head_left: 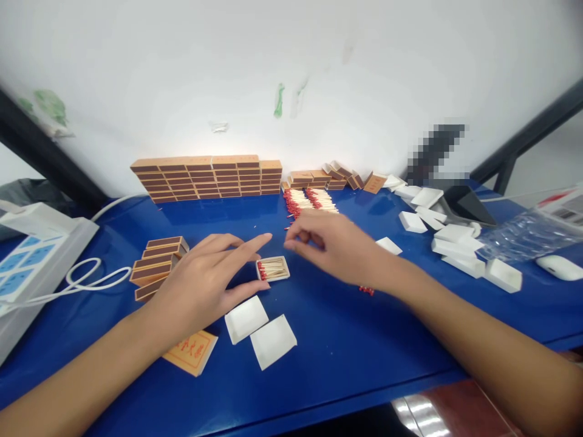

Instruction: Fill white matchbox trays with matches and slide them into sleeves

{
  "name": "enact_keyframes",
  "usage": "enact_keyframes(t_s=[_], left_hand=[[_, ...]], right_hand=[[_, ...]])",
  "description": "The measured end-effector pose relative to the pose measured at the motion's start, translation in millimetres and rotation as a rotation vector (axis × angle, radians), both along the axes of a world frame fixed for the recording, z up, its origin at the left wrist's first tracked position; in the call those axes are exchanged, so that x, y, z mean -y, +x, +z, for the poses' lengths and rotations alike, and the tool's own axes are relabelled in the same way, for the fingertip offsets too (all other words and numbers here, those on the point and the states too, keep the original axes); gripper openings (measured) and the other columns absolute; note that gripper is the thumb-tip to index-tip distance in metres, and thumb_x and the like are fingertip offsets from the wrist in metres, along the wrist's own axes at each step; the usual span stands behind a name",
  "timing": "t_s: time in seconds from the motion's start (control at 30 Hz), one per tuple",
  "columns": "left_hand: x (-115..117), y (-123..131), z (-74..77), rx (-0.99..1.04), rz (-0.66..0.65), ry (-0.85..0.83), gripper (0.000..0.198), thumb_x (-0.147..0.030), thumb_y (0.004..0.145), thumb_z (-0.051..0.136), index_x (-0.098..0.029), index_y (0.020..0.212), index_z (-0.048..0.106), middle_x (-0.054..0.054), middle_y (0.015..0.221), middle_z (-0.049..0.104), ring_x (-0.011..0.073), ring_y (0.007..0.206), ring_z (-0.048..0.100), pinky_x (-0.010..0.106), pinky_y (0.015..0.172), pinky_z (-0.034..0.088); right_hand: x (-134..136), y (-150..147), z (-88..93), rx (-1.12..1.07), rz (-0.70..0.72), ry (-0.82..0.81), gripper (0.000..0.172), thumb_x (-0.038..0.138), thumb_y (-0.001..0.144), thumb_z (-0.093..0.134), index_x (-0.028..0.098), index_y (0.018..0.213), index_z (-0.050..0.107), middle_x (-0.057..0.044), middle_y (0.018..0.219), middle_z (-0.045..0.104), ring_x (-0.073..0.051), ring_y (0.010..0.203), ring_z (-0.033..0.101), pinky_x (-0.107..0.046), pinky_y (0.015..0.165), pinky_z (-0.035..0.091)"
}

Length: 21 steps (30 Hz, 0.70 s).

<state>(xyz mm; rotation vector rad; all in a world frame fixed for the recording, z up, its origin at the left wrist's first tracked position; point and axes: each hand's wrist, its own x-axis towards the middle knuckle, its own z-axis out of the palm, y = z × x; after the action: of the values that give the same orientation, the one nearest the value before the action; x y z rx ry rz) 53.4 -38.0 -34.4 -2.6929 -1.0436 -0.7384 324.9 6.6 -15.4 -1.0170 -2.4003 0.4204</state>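
Note:
A small white matchbox tray (273,268) holding red-tipped matches lies on the blue table. My left hand (207,273) is at its left end, thumb by the near side and a finger by the far side, with the index finger stretched out above. To the right of the tray, my right hand (334,246) hovers with fingers curled and thumb and index close together; anything between the tips is too small to make out. Beyond it are piles of red-headed matches (310,200), partly hidden by this hand. Two white trays (273,341) lie nearer me.
Stacked matchboxes (209,179) line the wall. More boxes (159,258) stand left, and an orange sleeve (195,353) lies beneath my left wrist. White trays (455,246) are scattered right, beside a clear plastic package (523,233) and white mouse (560,267). A power strip (36,261) with cables sits left.

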Motion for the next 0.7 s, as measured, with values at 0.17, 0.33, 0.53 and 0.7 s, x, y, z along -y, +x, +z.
enact_keyframes(t_s=[0.17,0.33,0.53,0.7], left_hand=[[-1.5,-3.1,0.0,-0.023,0.022,0.024,0.061,-0.047,0.101,0.069,-0.02,0.153,0.051,0.01,0.108,0.075,0.0252,0.101,0.071,0.041,0.092,0.06],[-1.5,-5.1,0.7,-0.032,0.033,0.043,0.06,-0.048,0.101,0.068,-0.02,0.152,0.052,0.01,0.107,0.073,0.0254,0.1,0.071,0.039,0.091,0.059],[-1.3,-5.4,-0.8,-0.03,0.039,0.044,0.06,-0.048,0.101,0.068,-0.019,0.151,0.052,0.009,0.108,0.073,0.0263,0.101,0.071,0.04,0.092,0.059],[-0.7,-4.8,0.3,-0.024,0.023,0.058,0.06,-0.047,0.101,0.069,-0.019,0.151,0.053,0.009,0.105,0.074,0.0255,0.099,0.071,0.039,0.09,0.058]], right_hand=[[-32.8,46.5,6.8,0.219,-0.086,0.073,0.01,0.025,0.097,0.067,0.021,0.091,0.074,-0.006,0.088,0.069,-0.021,0.081,0.06,-0.034,0.072,0.042],[-42.3,50.8,1.3,0.27,-0.006,-0.046,0.011,0.028,0.095,0.069,0.02,0.092,0.076,-0.006,0.091,0.07,-0.019,0.081,0.061,-0.034,0.073,0.045],[-40.0,42.1,-5.4,0.29,-0.039,-0.05,0.012,0.025,0.098,0.065,0.019,0.094,0.074,-0.008,0.094,0.071,-0.019,0.081,0.062,-0.032,0.07,0.045],[-42.4,45.4,-8.1,0.263,-0.008,-0.016,0.007,0.025,0.097,0.068,0.02,0.095,0.073,-0.007,0.095,0.071,-0.02,0.083,0.062,-0.032,0.072,0.045]])
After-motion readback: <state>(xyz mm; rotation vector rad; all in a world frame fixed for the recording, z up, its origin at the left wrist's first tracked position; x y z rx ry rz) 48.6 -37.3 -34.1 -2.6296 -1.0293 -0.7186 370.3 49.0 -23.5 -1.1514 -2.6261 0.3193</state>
